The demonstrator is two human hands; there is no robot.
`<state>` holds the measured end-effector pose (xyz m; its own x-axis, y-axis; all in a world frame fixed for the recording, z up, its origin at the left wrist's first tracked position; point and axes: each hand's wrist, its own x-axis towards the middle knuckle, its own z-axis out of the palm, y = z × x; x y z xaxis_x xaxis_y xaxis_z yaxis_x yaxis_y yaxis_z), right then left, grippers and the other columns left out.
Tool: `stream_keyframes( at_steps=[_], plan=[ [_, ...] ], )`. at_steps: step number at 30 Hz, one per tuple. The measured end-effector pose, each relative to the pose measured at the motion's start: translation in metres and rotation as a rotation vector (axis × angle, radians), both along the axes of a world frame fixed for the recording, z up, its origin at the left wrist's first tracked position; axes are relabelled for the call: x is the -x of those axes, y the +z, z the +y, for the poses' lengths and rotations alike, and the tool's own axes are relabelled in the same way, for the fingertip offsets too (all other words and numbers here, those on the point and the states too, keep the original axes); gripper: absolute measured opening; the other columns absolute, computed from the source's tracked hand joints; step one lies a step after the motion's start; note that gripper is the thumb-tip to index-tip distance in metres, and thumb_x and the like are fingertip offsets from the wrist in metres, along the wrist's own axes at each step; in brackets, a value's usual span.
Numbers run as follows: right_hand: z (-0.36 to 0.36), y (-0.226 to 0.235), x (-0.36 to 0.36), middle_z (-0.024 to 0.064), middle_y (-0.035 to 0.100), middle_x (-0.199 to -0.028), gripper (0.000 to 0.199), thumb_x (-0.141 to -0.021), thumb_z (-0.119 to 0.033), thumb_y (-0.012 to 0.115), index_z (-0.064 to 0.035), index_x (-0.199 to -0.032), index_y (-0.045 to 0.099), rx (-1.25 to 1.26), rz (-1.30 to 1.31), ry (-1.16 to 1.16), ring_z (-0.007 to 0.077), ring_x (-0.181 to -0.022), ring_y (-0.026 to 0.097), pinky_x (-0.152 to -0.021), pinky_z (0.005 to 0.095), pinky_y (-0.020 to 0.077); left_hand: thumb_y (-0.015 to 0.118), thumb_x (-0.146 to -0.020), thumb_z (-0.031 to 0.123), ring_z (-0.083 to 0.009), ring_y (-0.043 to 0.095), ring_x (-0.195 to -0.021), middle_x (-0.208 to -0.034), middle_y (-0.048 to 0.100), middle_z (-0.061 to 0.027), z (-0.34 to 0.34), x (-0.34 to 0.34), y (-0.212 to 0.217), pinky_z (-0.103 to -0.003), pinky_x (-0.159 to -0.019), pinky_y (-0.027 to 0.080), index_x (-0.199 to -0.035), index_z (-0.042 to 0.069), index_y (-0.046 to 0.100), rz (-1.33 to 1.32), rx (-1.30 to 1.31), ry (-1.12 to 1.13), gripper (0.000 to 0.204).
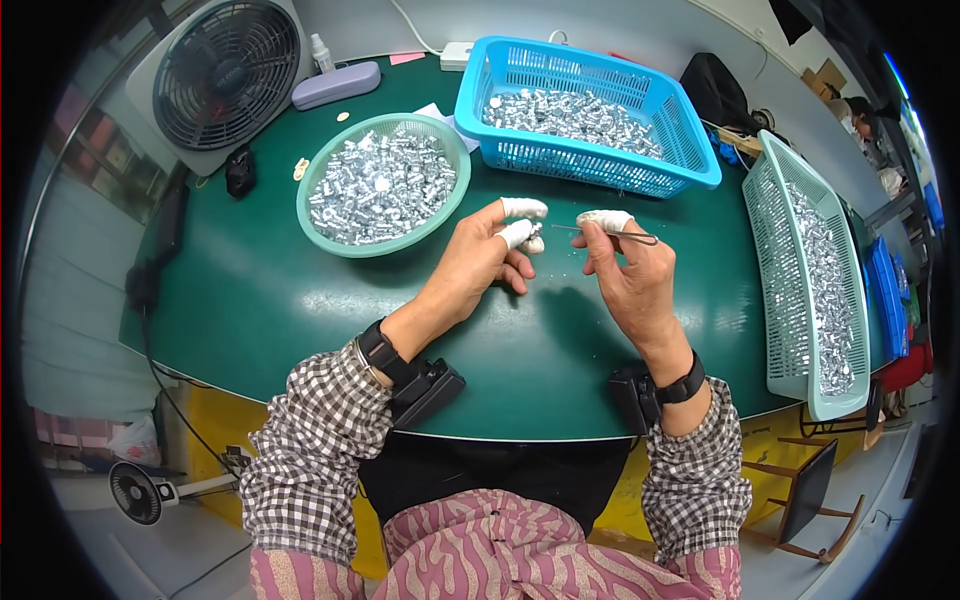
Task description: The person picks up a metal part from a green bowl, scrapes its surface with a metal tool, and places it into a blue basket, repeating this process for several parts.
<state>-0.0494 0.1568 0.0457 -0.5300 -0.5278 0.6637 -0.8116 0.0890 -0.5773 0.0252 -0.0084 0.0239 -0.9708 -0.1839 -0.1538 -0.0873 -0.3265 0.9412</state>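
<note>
My left hand (482, 252) is raised over the green table, its white-covered fingertips pinching a small silver metal part (534, 232). Opposite it, my right hand (637, 275) grips a thin metal pick (630, 236) with a looped end. The pick's tip points left toward the silver part, with a small gap between them. To the left of my left hand, a round pale green basket (303, 205) holds many similar silver parts (383, 185). Beyond both hands stands a blue rectangular basket (590, 168) with more of these parts inside.
A long pale green basket (785, 290) of silver parts stands at the right edge. At the back left are a box fan (225, 80), a purple case (337, 86) and a small white bottle (321, 52). A white power strip (456, 56) lies behind the blue basket.
</note>
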Motion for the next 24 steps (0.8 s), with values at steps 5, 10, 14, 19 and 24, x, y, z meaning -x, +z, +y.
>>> stream_keyframes(
  at_steps=[5, 10, 14, 19, 24],
  plan=[
    [0.0001, -0.0005, -0.0005, 0.0072, 0.065, -0.072, 0.010, -0.088, -0.006, 0.058, 0.0021, -0.093, 0.062, 0.001, 0.019, 0.009, 0.0102, -0.052, 0.057, -0.047, 0.0221, 0.0450, 0.055, -0.089, 0.008, -0.0117, 0.057, -0.066, -0.091, 0.058, -0.0099, 0.0015, 0.0003, 0.0034, -0.022, -0.050, 0.050, -0.114, 0.001, 0.053, -0.031, -0.124, 0.028, 0.027],
    [0.0003, -0.0011, -0.0001, 0.0074, 0.065, -0.073, 0.009, -0.088, -0.005, 0.059, 0.0021, -0.092, 0.062, -0.008, 0.029, -0.002, 0.0108, -0.052, 0.058, -0.046, 0.0226, 0.0457, 0.055, -0.088, 0.007, -0.0107, 0.058, -0.065, -0.093, 0.061, -0.0086, 0.0002, 0.0011, -0.0015, -0.022, -0.051, 0.051, -0.116, 0.001, 0.052, 0.038, 0.020, -0.032, 0.029],
    [-0.0003, -0.0045, 0.0013, 0.0074, 0.065, -0.073, 0.009, -0.087, -0.004, 0.060, 0.0019, -0.092, 0.062, -0.031, 0.056, 0.017, 0.0109, -0.052, 0.058, -0.046, 0.0225, 0.0464, 0.058, -0.086, 0.005, -0.0115, 0.058, -0.066, -0.089, 0.062, -0.0087, 0.0033, 0.0003, 0.0006, -0.022, -0.050, 0.051, -0.113, 0.000, 0.052, 0.039, 0.032, -0.005, 0.028],
    [-0.0014, -0.0060, 0.0021, 0.0071, 0.065, -0.073, 0.009, -0.086, -0.003, 0.061, 0.0017, -0.093, 0.062, -0.054, 0.101, 0.037, 0.0113, -0.052, 0.058, -0.045, 0.0224, 0.0470, 0.057, -0.087, 0.005, -0.0114, 0.058, -0.065, -0.089, 0.062, -0.0086, 0.0045, 0.0004, 0.0002, -0.022, -0.049, 0.050, -0.114, 0.000, 0.051, 0.039, 0.031, 0.005, 0.028],
    [-0.0028, -0.0063, 0.0016, 0.0067, 0.065, -0.073, 0.009, -0.085, -0.002, 0.061, 0.0014, -0.093, 0.062, -0.056, 0.113, 0.051, 0.0116, -0.052, 0.058, -0.045, 0.0228, 0.0467, 0.056, -0.087, 0.005, -0.0108, 0.057, -0.064, -0.090, 0.062, -0.0087, 0.0046, 0.0005, -0.0018, -0.022, -0.048, 0.049, -0.115, 0.000, 0.050, 0.045, 0.025, -0.011, 0.028]
  ],
)
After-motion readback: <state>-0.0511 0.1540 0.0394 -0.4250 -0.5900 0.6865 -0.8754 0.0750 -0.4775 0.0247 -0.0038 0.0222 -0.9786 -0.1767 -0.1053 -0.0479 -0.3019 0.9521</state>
